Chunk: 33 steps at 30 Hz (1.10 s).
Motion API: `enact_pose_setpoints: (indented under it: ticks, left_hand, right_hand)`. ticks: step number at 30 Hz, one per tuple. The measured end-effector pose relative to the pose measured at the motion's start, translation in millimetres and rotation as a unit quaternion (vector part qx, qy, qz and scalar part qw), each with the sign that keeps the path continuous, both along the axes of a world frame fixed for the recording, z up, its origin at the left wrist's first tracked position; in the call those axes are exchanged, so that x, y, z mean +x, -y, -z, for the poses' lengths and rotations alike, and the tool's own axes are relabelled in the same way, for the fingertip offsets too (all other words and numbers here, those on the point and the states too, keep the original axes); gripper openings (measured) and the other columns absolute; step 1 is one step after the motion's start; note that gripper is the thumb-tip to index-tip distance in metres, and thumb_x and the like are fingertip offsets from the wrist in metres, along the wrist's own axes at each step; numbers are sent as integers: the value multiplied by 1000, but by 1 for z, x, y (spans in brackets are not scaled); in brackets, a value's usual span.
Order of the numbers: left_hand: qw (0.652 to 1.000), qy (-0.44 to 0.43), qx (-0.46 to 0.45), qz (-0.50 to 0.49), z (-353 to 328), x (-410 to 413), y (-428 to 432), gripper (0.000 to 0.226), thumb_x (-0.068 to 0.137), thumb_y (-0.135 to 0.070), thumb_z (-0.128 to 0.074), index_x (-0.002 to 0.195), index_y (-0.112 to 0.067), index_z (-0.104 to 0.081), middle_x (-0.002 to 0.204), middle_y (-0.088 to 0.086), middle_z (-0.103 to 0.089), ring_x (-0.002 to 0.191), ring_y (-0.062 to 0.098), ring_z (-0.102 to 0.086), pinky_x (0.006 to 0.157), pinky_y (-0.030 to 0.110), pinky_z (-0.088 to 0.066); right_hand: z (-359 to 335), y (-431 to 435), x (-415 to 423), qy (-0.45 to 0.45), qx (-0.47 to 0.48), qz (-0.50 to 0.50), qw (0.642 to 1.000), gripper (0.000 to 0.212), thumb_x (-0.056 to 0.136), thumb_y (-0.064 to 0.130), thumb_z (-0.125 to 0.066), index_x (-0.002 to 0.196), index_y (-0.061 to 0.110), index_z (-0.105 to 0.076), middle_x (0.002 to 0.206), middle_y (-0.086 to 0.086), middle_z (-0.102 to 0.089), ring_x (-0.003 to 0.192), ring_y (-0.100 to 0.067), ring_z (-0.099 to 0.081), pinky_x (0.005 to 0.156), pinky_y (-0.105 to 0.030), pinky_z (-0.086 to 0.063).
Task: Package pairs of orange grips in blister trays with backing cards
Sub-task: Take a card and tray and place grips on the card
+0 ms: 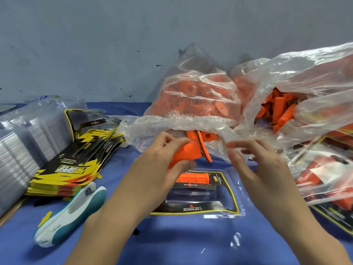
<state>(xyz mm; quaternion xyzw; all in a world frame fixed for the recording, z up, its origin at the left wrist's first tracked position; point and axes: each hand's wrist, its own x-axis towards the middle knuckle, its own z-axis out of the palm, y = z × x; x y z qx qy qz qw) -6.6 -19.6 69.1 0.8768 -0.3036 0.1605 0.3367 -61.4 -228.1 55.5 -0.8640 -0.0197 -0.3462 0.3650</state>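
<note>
The left hand (162, 155) has its fingers and thumb curled round an orange grip (184, 153), holding it by the ribbed barrel with the flanged end, which carries a dark rim, pointing away toward the right hand (254, 155). That right hand hangs just beside it with fingers loosely spread, brushing the edge of the clear plastic bag (191, 104) but holding nothing that I can make out. Just below both hands, on the blue tabletop (172, 241), lies an open blister tray (198, 194) with a black-and-yellow backing card inside; one orange grip already seated (193, 177) fills the cavity nearest the left hand, and the cavity closer to the person looks empty. The grip seems light and rubbery, soft enough to give under the fingers yet stiff enough to keep its tube shape, with ribbing that should resist slipping; the barrel's middle looks the sensible place to hold it, leaving the flange free to drop into the moulded pocket. The tray, thin and springy, probably wants steadying as the grip is pressed in. Beyond the right hand a second bag (286, 92) spills more grips; off past the left hand sit a stack of cards (76, 169), nested clear trays (24, 142) and a white-and-teal stapler (70, 213).
</note>
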Motion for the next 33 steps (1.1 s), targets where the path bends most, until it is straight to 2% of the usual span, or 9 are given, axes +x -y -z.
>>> enact_pose_setpoints:
  ticks: [3,6,9,12,16,22,29,33]
  left_hand:
    - [998,-2,58,22,8,-5,14,40,89,-48,-60,128,-42,-50,110,-20,-43,101,9,-53,85,41,-48]
    - [996,-5,84,34,16,-10,23,37,90,-47,-60,124,-37,-48,119,-18,-50,111,6,-49,92,31,-41]
    - [989,10,144,41,24,-12,29,34,93,-49,-55,124,-36,-46,122,-17,-50,113,8,-44,95,28,-36]
    - [982,25,182,36,29,-13,33,36,95,-54,-49,128,-38,-45,124,-18,-48,111,7,-39,94,25,-31]
    - [978,27,203,40,34,-13,37,38,96,-55,-46,130,-39,-45,123,-18,-49,112,7,-38,96,25,-30]
    - [972,18,228,45,36,-12,39,40,97,-55,-45,133,-38,-45,124,-16,-50,112,8,-37,97,24,-27]
    - [972,1,230,56,37,-10,36,39,97,-55,-45,132,-39,-46,122,-17,-49,110,6,-36,93,21,-25]
    - [971,-6,229,61,41,-10,38,38,97,-55,-46,131,-39,-47,121,-16,-45,112,6,-38,94,22,-26]
  right_hand:
    - [14,14,-4,-95,-126,79,984,17,90,18,-62,104,25,-70,108,4,-62,101,-24,-54,87,-38,-43]
    - [15,16,-5,-143,-181,97,968,19,88,16,-66,105,22,-72,111,-1,-64,104,-32,-54,89,-46,-44]
    - [16,15,-7,-161,-199,88,963,21,87,18,-67,107,23,-73,113,-1,-64,107,-33,-53,92,-45,-44]
    - [17,18,-8,-186,-218,80,955,24,91,27,-62,114,29,-69,121,4,-60,116,-28,-48,97,-38,-38]
    - [20,23,-6,-206,-243,78,944,29,95,34,-56,123,36,-63,129,9,-53,124,-22,-42,104,-32,-31]
    - [21,23,-9,-221,-262,70,937,34,95,41,-52,129,43,-55,138,12,-46,131,-17,-32,109,-30,-24]
    - [23,18,-8,-287,-302,41,908,39,94,54,-46,133,46,-46,151,16,-30,146,-17,-14,119,-42,-8]
    - [25,19,-10,-299,-293,40,907,38,96,52,-45,134,46,-44,154,16,-24,149,-17,-5,120,-44,-3]
